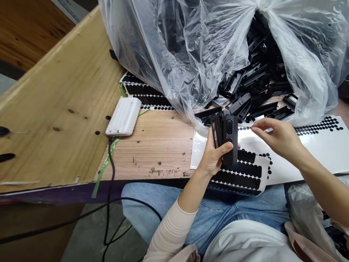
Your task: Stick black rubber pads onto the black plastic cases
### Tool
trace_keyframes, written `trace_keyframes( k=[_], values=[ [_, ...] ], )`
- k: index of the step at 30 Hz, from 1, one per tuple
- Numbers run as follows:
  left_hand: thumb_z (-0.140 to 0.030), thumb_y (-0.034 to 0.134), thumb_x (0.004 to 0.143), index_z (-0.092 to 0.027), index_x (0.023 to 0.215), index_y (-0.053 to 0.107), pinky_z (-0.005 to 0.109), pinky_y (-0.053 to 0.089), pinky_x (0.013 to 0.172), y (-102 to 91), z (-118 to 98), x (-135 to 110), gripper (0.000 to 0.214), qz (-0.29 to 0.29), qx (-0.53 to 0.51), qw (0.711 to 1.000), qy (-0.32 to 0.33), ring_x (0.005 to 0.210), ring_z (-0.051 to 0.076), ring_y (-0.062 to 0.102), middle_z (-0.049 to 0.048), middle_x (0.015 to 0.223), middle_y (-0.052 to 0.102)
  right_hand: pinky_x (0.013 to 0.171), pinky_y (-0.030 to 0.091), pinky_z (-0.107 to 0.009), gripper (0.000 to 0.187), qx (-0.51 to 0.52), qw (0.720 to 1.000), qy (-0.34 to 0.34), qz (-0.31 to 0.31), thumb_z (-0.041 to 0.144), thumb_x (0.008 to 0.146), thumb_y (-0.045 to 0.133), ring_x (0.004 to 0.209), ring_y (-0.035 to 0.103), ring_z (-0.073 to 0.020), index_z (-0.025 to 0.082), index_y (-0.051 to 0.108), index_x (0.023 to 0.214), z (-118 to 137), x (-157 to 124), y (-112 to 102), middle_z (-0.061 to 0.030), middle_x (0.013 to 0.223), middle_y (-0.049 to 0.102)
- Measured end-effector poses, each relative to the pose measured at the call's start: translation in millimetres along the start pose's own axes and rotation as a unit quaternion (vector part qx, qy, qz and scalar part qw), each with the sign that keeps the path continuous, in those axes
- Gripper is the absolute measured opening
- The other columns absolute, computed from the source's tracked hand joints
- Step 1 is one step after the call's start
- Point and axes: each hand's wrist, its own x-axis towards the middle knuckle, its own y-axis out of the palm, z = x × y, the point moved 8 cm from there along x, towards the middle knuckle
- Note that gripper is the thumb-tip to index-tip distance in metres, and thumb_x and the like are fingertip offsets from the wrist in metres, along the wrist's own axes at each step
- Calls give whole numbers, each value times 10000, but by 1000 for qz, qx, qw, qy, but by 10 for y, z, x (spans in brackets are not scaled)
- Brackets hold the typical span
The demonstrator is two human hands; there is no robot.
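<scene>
Left hand: fingers wrapped round a small bunch of black parts, thumb across the outermost, grip closed. Parts upright, tops slightly fanned; exact count hard to tell. The bunch is above the left end of the white sheet, which serves as landmark here.

Right hand: over the middle of the white sheet, apart from the bunch, thumb and forefinger drawn nearly together. Whether something small sits between them, cannot tell.

On holding well, my judgement: thumb pressure firm enough that the fanned parts don't slide, low enough to leave the textured upper faces exposed. Right fingertips best kept light and square to the face they meet, wrist clear of the loose dots. The small dot sheet overhangs the white sheet's near edge, so a forearm could easily drag it.

Outward: beyond the white sheet, a loose pile of similar pieces spills from a clear plastic bag. Left of the white sheet, bare tabletop; farther left, a white power bank with black cable, then a wooden board.
</scene>
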Motion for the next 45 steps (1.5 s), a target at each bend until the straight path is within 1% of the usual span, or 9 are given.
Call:
trace_keyframes(
  k=[3,8,21,28,31,33,37,40,45],
  values=[
    [-542,1013,697,-278,1423,476,246,564,605,-4,-21,0,941,-9,-14,1000,-2,834,213,778,34,1077,752,708,508,-406,157,-136,987,1,84,306,1009,672,862,765,-298,236,810,982,-191,61,188,-68,976,843],
    [-465,886,827,-249,1380,554,267,608,716,-58,-19,-15,679,-55,-46,997,-14,903,205,782,39,1087,768,646,452,-383,243,-226,973,-9,57,320,1052,618,896,756,-311,217,816,1148,-197,180,394,-101,1089,825],
    [-450,880,823,-250,1287,474,377,695,727,10,15,-26,649,2,-58,998,-37,722,174,768,-8,1012,715,648,400,-366,184,-264,961,-21,80,221,1013,633,879,734,-289,216,818,1015,-112,307,441,-90,1072,804],
    [-558,917,824,-261,1334,465,270,627,583,0,20,-23,743,-10,-44,999,-25,715,166,736,-27,924,673,657,405,-363,158,-241,966,-11,95,153,956,659,876,732,-284,204,786,877,-108,410,433,-96,981,807],
    [-671,902,819,-265,1316,481,264,607,577,0,26,-15,767,-16,-53,998,-18,701,155,719,-20,927,678,672,461,-356,133,-162,982,9,98,227,948,703,827,730,-259,217,763,829,-96,372,344,-67,890,804],
    [-728,881,813,-260,1304,490,260,597,557,-6,37,-4,782,-20,-56,998,-15,682,152,710,-17,917,681,678,527,-357,197,6,992,37,120,387,929,771,797,723,-245,219,766,824,-34,278,304,-60,855,792],
    [-765,826,848,-275,1366,485,249,586,514,-18,48,12,790,-26,-45,999,-5,638,151,697,-31,865,679,610,582,-314,435,327,914,108,214,622,780,909,715,686,-193,206,792,829,260,23,401,-46,792,746],
    [-724,819,879,-296,1411,487,256,600,530,-17,45,3,760,-31,-33,999,0,647,156,713,-35,879,693,588,562,-279,419,378,889,126,224,585,736,959,706,690,-181,206,792,802,419,-45,484,-28,748,738],
    [-675,852,869,-306,1488,471,242,594,529,-6,44,-17,815,-37,-27,999,-3,648,152,722,-26,913,720,594,524,-272,376,383,890,131,208,549,756,959,702,698,-178,213,795,805,416,-33,580,-22,748,756]
  ],
)
